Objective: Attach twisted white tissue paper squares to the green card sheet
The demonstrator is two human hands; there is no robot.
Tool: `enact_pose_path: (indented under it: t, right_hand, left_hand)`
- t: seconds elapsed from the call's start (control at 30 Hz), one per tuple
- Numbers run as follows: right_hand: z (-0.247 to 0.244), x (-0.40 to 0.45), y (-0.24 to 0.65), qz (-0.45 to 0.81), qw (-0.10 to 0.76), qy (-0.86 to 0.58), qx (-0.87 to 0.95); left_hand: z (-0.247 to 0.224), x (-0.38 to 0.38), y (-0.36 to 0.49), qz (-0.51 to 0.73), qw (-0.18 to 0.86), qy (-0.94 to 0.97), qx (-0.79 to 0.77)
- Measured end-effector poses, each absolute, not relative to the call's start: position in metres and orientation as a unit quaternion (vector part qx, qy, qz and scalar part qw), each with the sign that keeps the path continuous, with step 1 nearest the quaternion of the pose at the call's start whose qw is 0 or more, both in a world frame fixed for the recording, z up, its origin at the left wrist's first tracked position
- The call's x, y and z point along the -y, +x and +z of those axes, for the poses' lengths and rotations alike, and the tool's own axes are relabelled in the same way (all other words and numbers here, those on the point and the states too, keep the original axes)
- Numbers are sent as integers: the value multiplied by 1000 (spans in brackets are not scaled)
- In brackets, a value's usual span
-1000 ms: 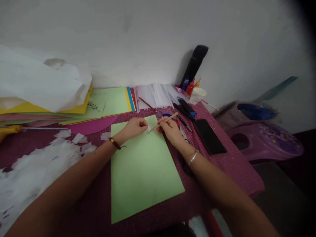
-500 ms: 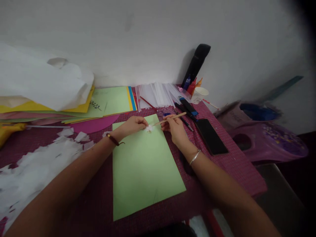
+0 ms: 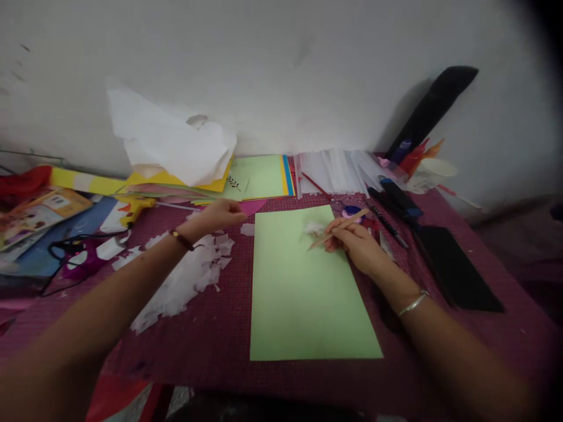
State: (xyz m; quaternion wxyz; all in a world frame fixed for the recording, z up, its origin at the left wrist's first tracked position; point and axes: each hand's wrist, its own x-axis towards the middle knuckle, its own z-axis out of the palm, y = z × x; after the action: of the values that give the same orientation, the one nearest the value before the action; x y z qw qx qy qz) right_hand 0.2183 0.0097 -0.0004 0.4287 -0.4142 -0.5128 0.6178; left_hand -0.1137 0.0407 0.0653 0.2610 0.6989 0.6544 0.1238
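Note:
My right hand (image 3: 352,237) grips a thin wooden stick (image 3: 325,238) slantwise, its narrow end low over a light green sheet of paper (image 3: 308,305). Just beyond the stick, a small crumpled tuft of white paper (image 3: 314,227) rests on the sheet's upper part. My left hand (image 3: 220,215) is off the sheet, to its left, with the fingers curled. Whatever its fingertips may hold is hidden. Below and to the left of that hand lies a spread of white paper squares (image 3: 180,287). One loose white square (image 3: 247,229) lies by the sheet's left edge.
Colored sheets (image 3: 259,176) and crumpled white paper (image 3: 176,146) lie along the wall. Clear plastic strips (image 3: 336,170), paint bottles (image 3: 411,158) and a paper cup (image 3: 435,173) stand at the back right. A black phone (image 3: 457,266) lies right; a yellow glue gun (image 3: 127,212) lies left.
My left hand has left the white tuft and moved left off the green sheet. The stick's narrow end now points down nearer the sheet. The view has turned left.

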Motion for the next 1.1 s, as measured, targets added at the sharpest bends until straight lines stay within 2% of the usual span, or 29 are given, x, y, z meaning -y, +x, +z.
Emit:
enact_pose_path:
  t: [0.07, 0.2, 0.33, 0.5, 0.6, 0.87, 1.03, 1.1]
  right_hand:
    - [3, -7, 218, 629, 376, -407, 546]
    - [7, -3, 217, 634, 344, -401, 565]
    - [6, -5, 218, 623, 379, -420, 540]
    - [3, -11, 219, 601, 452, -446, 485]
    - [4, -11, 218, 594, 472, -449, 472]
    - [5, -10, 217, 599, 467, -434, 485]
    - [-1, -14, 218, 574, 497, -447, 473]
    - [-3, -16, 217, 556, 513, -461, 465]
  left_hand:
    - [47, -36, -117, 52, 216, 717, -660]
    - [19, -36, -112, 50, 176, 722, -668]
    - [25, -38, -104, 69, 240, 709, -659]
    - [58, -40, -105, 166, 307, 673, -652]
    - [61, -42, -103, 167, 287, 687, -647]
    - [31, -52, -106, 84, 270, 730, -622]
    - [66, -54, -108, 135, 249, 689, -667]
    - [80, -51, -97, 189, 283, 667, -663]
